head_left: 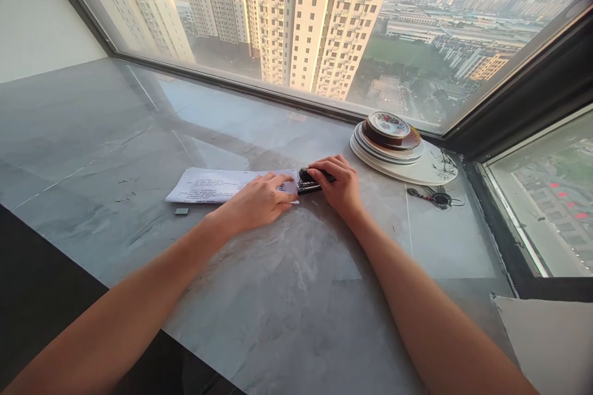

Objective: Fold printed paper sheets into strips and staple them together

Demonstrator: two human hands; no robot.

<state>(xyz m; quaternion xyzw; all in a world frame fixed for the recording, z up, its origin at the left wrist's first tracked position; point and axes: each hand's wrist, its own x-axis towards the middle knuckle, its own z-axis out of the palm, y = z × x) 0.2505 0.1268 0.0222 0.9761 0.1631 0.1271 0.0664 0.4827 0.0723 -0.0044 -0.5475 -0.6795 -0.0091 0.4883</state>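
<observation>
A stack of printed paper [208,183] lies flat on the grey marbled window ledge. My left hand [257,202] rests on its right part, fingers stretched out and pointing right, pressing on the sheets. Just to the right, my right hand [340,183] is wrapped round a black stapler [304,180]. The stapler's front end meets the right edge of the paper; whether the sheets are between its jaws I cannot tell. Its rear is hidden under my right hand. A small grey-green block [182,211], perhaps staples, lies below the paper's left part.
Stacked plates and lids [389,141] stand at the window corner on the right. Beside them lies a dark round trinket with a cord [440,199]. Small loose bits are scattered on the left of the ledge [92,154]. The window frame [259,96] bounds the far side.
</observation>
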